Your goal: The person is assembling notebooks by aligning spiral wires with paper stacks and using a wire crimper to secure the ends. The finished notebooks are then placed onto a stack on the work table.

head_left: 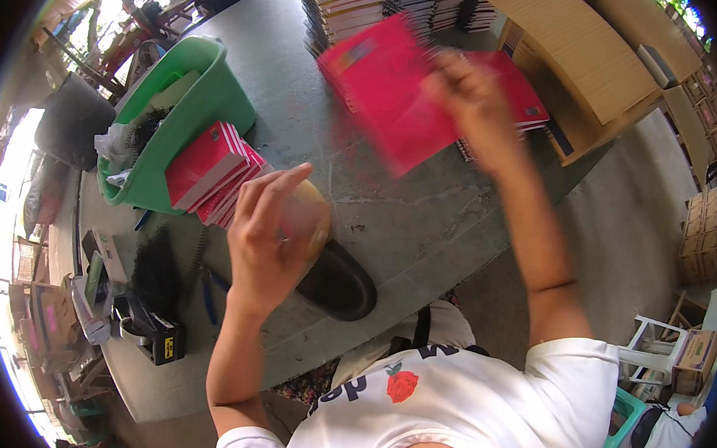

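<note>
My right hand [469,87] is closed on the edge of a red notebook [390,103], tilted above the table and blurred by motion. Beneath and right of it lies more red notebook stock [518,90], with spiral binding showing. Raised over the table's near side is my left hand [267,235], its thumb and fingers apart. Just beside those fingers is a blurred tan, rounded thing [310,209], whose kind I cannot make out. A black, smooth, rounded object [340,284] rests below it. Left of my left hand, several red notebooks [214,166] lean in a stack against a green bin.
The green plastic bin [235,93] holds crumpled scraps. Tall stacks of spiral-bound books [347,10] and an open cardboard box [574,48] stand at the back. Blue-handled pliers [209,297] and a black tape dispenser [151,330] lie at left. A white stool [650,349] stands right.
</note>
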### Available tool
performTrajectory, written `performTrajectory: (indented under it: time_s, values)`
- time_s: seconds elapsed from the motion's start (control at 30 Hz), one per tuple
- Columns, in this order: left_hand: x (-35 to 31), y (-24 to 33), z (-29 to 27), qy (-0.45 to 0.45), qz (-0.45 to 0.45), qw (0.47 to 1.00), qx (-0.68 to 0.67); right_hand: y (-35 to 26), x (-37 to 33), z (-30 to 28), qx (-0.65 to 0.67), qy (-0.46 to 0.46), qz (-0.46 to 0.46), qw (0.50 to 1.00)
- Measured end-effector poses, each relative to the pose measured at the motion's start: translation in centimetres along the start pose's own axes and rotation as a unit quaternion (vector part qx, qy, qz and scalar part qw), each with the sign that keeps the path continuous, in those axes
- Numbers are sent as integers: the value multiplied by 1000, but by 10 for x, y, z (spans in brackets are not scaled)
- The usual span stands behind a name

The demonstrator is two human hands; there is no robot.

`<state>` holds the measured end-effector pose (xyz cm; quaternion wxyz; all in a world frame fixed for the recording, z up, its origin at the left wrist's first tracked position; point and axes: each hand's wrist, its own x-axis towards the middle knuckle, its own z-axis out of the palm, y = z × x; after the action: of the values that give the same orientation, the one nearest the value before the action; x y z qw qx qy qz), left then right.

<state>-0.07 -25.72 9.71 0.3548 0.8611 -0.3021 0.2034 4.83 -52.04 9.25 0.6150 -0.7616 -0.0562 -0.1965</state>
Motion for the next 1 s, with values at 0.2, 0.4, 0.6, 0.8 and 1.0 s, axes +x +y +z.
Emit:
performTrajectory:
  time_s: [0.2,0.4,0.6,0.8,1.0]
  values:
    - [-18,-27,1,-83,-34,995,-35,30,21,-131,-440,48,-9,897]
    - [-23,-34,5,-131,-58,988,-51,59,26,-163,-390,45,94,915]
    - [-19,-35,22,-172,-69,979,-83,57,34,-153,-444,6,99,891]
    - [38,-12,104,-195,-250,864,-390,62,39,-160,162,88,294,938]
    - [119,34,247,-31,-350,812,-467,100,43,-160,248,80,254,931]
